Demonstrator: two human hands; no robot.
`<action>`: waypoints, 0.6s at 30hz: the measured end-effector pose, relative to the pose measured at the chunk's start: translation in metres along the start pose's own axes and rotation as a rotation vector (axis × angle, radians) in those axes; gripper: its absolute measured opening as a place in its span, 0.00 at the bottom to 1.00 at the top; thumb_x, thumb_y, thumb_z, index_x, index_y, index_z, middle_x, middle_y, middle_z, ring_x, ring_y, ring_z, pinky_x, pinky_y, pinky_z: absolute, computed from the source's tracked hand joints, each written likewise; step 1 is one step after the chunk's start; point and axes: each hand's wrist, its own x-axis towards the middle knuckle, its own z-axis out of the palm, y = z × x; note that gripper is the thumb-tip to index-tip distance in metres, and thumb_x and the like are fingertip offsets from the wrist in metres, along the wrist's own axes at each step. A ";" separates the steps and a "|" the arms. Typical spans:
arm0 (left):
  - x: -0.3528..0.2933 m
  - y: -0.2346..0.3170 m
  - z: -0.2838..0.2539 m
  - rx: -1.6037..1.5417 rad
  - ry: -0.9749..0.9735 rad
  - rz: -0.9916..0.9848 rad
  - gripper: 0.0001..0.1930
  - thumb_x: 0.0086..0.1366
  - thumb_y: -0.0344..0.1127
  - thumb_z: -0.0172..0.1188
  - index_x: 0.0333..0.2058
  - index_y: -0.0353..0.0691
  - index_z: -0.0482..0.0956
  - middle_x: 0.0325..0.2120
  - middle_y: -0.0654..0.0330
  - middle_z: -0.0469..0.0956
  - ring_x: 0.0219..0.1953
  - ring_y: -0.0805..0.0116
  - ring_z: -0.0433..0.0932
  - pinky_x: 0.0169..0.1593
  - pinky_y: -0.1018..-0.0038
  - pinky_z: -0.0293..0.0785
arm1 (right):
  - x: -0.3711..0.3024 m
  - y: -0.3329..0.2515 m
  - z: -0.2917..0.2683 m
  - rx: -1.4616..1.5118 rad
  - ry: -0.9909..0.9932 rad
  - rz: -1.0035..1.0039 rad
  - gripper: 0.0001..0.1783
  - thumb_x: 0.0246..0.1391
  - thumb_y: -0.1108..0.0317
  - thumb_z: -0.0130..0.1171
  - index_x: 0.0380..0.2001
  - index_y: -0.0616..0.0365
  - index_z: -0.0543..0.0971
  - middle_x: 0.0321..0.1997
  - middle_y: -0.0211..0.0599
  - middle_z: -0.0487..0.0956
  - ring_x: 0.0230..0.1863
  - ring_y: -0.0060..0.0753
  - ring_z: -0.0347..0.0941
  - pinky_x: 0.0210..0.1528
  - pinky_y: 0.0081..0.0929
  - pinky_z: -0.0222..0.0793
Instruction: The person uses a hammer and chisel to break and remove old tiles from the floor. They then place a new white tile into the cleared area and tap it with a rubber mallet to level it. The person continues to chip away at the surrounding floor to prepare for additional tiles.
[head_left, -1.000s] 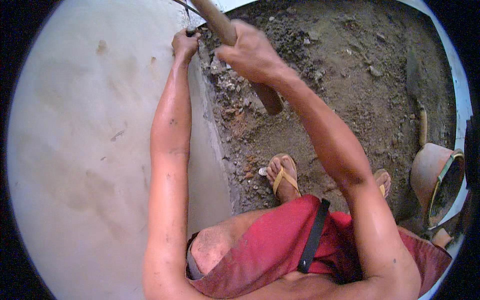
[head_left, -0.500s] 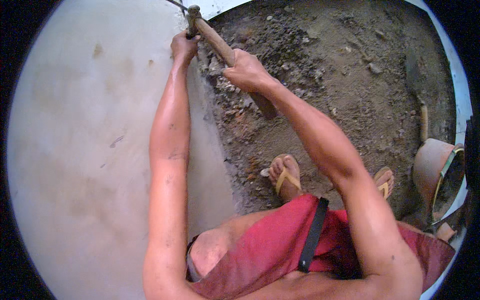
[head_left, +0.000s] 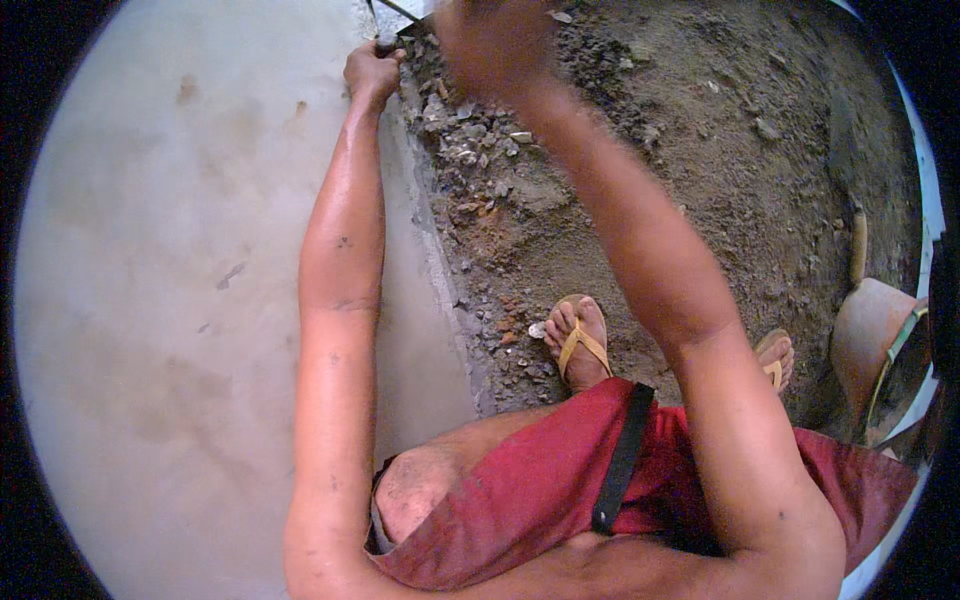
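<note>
My left hand point(head_left: 372, 74) is closed around a dark metal chisel point(head_left: 387, 44) at the far edge of the smooth grey slab point(head_left: 200, 330). Only a bit of the chisel shows above the fist. My right hand point(head_left: 497, 45) is raised at the top of the view, right of the left one, and smeared by motion. Its fist looks closed; the hammer seen in it half a second ago is out of view or lost in the blur.
Broken rubble point(head_left: 480, 150) lies along the slab's edge, with bare soil point(head_left: 700, 140) to the right. At the far right are a bucket point(head_left: 865, 325) and a wooden-handled tool point(head_left: 858, 245). My feet in yellow sandals point(head_left: 580, 345) stand on the soil.
My right hand has lifted away from the chisel, up and slightly right, and the hammer has left the view. My left hand stays almost in place.
</note>
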 end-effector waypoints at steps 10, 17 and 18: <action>0.006 -0.024 0.012 -0.060 0.073 0.017 0.14 0.48 0.38 0.65 0.35 0.43 0.80 0.32 0.54 0.80 0.37 0.56 0.78 0.41 0.67 0.72 | 0.017 -0.055 -0.052 -0.031 0.169 -0.450 0.13 0.39 0.65 0.59 0.27 0.63 0.73 0.25 0.47 0.75 0.28 0.40 0.73 0.33 0.34 0.69; 0.001 0.005 0.016 -0.117 0.073 0.016 0.15 0.48 0.40 0.65 0.36 0.43 0.80 0.32 0.54 0.80 0.38 0.54 0.78 0.43 0.66 0.71 | 0.025 -0.015 -0.020 0.028 0.261 -0.301 0.11 0.39 0.66 0.57 0.26 0.62 0.74 0.24 0.46 0.76 0.28 0.38 0.74 0.33 0.34 0.70; -0.001 0.005 0.012 -0.007 0.047 -0.011 0.15 0.48 0.41 0.65 0.36 0.44 0.80 0.33 0.53 0.79 0.38 0.54 0.77 0.43 0.65 0.71 | 0.008 0.011 0.000 0.014 0.143 -0.183 0.11 0.39 0.66 0.57 0.26 0.62 0.74 0.24 0.45 0.76 0.29 0.38 0.75 0.33 0.33 0.70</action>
